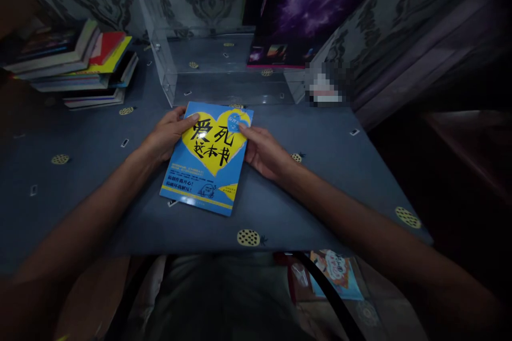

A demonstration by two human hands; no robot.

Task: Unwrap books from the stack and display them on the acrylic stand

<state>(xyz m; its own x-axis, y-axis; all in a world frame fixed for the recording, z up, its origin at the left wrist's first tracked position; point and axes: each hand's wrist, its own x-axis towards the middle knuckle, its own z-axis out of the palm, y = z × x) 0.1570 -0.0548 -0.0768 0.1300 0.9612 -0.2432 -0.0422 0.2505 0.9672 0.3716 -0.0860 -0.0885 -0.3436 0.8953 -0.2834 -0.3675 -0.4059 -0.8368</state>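
Note:
A blue book (pixel 200 178) with a large yellow heart and black Chinese characters on its cover is held between both hands over the table. My left hand (pixel 168 132) grips its upper left edge, the thumb lying on the cover and the fingers going underneath. On the opposite side my right hand (pixel 264 150) holds the upper right edge, thumb on the cover beside a small blue heart. The fingers behind the book are mostly hidden. The book tilts slightly, its lower end closer to me.
Stacked books (pixel 76 66) rise at the left back of the pineapple-print tablecloth (pixel 100 170). A clear acrylic stand (pixel 224 85) is behind the held book, with a purple-and-black box (pixel 308 10) at its right. A colourful packet (pixel 340 277) lies below the table edge.

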